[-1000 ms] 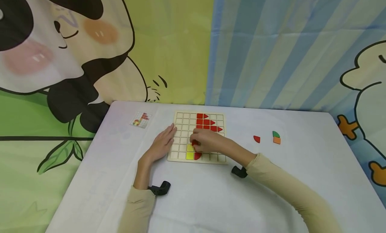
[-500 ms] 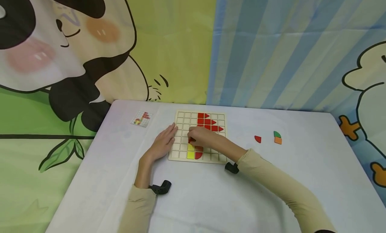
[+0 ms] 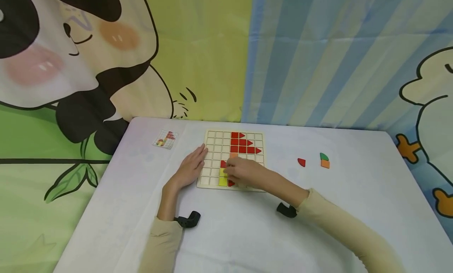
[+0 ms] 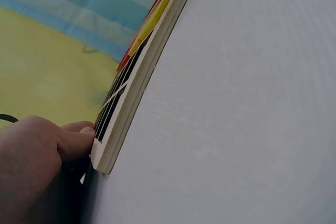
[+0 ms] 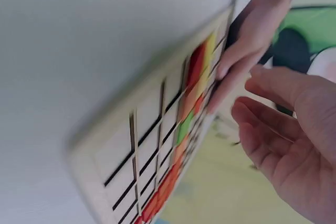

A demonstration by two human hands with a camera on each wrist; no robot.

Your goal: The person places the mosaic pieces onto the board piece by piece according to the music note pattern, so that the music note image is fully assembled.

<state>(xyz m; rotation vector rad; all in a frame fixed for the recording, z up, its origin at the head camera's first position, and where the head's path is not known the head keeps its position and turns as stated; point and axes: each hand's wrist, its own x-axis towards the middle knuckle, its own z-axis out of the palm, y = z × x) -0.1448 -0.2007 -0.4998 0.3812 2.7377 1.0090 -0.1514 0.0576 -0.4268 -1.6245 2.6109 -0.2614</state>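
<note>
A pale wooden grid board (image 3: 212, 169) lies on the table, part filled with coloured tiles. My left hand (image 3: 192, 167) rests along its left edge, fingers straight; the thumb touches near the corner in the left wrist view. Over the lower middle hovers my right hand (image 3: 245, 171), fingers loosely bent and holding nothing in the right wrist view. By its fingertips are a red tile (image 3: 223, 163) and yellow tiles (image 3: 223, 181). Above these sit an orange tile (image 3: 234, 155) and rows of red tiles (image 3: 242, 149). A green tile (image 5: 184, 128) shows in the right wrist view, hidden from the head view.
A printed pattern card (image 3: 165, 140) lies left of the board. To the right are a loose red quarter-round tile (image 3: 301, 162), a green quarter-round tile (image 3: 324, 157) and an orange square tile (image 3: 325, 163). A patterned cloth backdrop (image 3: 209, 68) stands behind the table.
My right hand has let go of a red tile, which now lies in the cell above the yellow ones. The hand has drawn back slightly right and nearer. My left hand stays put.
</note>
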